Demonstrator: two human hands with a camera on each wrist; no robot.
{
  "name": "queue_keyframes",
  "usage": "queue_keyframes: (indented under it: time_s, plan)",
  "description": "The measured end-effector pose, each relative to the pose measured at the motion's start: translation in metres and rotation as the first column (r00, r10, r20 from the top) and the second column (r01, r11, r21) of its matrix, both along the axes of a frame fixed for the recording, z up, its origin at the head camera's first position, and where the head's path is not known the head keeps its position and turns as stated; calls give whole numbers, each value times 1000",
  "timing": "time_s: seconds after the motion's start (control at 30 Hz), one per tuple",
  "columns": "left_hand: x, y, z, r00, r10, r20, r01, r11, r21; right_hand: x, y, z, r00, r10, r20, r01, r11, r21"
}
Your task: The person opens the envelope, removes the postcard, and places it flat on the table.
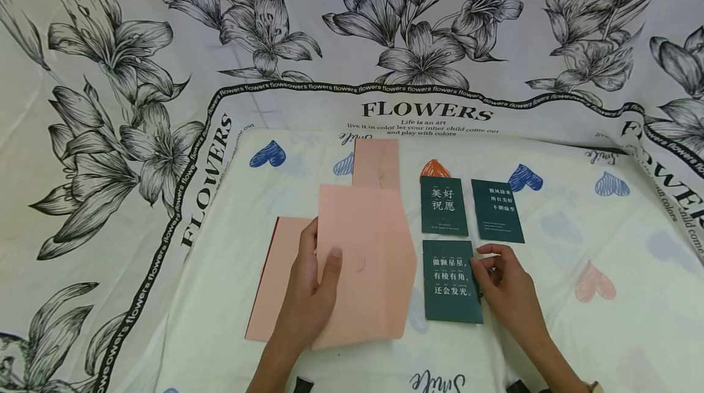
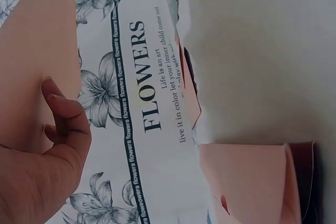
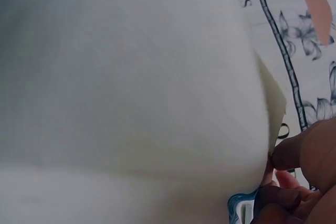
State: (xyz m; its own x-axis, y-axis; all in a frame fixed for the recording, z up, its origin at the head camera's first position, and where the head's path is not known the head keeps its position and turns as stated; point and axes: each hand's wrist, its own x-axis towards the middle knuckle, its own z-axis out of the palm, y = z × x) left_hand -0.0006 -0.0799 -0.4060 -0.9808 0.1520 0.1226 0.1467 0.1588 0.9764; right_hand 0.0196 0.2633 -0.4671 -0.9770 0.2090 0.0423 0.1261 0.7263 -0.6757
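Observation:
My left hand [image 1: 310, 295] holds a pink envelope [image 1: 365, 258] upright, its thumb across the front and the other fingers behind. In the left wrist view that hand's fingers curl at the envelope's edge. Lower right of it, three dark green cards with white Chinese lettering lie on the cloth. My right hand [image 1: 508, 286] pinches the right edge of the lower green card [image 1: 452, 283] between thumb and fingers. Above that one lies the upper left green card [image 1: 443, 206], and to its right the upper right green card [image 1: 497, 211].
Behind the held envelope lie a pink folded piece [image 1: 269, 283] with a dark red edge and a narrower pink piece [image 1: 376, 161]. Everything rests on a pale cloth [image 1: 649, 258] printed with hearts, over a white floral cloth [image 1: 308, 106] lettered FLOWERS.

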Motion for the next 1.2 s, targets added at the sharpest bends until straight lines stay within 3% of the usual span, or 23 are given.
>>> queue_keyframes:
  time_s: [0.4,0.73,0.93,1.03,1.1,1.13,1.2]
  plan:
    - [1,0,-1,999,-32,-34,33,999,19,-3,-1,-1,1000,3,18,-5,995,97]
    - [3,0,0,999,-46,-16,46,999,18,-4,0,-3,999,19,29,-22,991,133]
    - [3,2,1,998,-53,-30,54,998,25,-2,-3,5,1000,19,4,-20,993,118]
    - [5,4,1,997,-70,-23,72,996,61,0,-7,12,998,64,-30,-62,997,54]
    - [6,7,1,996,-90,-17,91,991,94,2,-12,20,991,129,-41,-131,990,-54]
    - [6,9,1,995,-99,-15,101,989,106,4,-14,24,983,177,-44,-181,975,-126]
    - [8,13,1,993,-117,-18,118,986,119,7,-21,34,958,284,-44,-284,914,-289]
